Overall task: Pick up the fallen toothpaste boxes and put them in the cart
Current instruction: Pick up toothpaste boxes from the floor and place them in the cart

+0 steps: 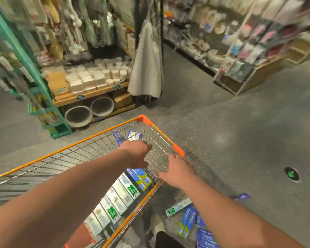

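toothpaste boxes (pixel 188 219) lie on floor (pixel 240 122) behind right hand (pixel 177 173), nearer the body; probably light, stiff card, to pinch across long sides. right hand is released at cart (pixel 97 135) rim; left hand (pixel 136 154) grasp i cannot tell.

1. I had a single view, the head camera, worn high on the person and looking forward and steeply down.
2. It faced along the cart (pixel 143 119), whose wire basket ran from the lower left edge to the middle of the frame.
3. The left hand (pixel 136 153) and right hand (pixel 177 170) reached in from the bottom edge, close below the lens.
4. The wide lens took in blurred shelves (pixel 89 77) along the top and open floor (pixel 240 131) on the right.
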Demonstrator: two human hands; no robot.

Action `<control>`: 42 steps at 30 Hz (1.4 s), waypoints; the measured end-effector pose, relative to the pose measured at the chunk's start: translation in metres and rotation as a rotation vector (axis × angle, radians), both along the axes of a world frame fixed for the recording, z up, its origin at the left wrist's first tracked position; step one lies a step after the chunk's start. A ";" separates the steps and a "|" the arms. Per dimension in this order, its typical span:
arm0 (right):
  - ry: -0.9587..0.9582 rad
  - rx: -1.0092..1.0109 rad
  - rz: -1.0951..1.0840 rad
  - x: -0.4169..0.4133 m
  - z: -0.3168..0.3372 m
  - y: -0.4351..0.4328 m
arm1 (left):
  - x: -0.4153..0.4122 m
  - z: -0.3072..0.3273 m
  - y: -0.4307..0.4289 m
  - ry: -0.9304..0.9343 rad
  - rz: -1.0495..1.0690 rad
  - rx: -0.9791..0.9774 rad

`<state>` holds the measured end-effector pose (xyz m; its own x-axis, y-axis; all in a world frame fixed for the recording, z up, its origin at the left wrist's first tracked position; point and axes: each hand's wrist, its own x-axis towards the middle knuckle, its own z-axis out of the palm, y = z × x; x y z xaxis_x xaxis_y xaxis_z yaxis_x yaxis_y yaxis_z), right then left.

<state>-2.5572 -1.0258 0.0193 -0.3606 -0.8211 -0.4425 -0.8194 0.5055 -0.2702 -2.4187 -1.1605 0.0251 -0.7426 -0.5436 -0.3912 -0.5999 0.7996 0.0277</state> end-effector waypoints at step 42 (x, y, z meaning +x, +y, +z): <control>-0.046 0.351 -0.019 -0.273 -0.521 0.207 | -0.295 -0.519 0.262 -0.119 0.312 0.408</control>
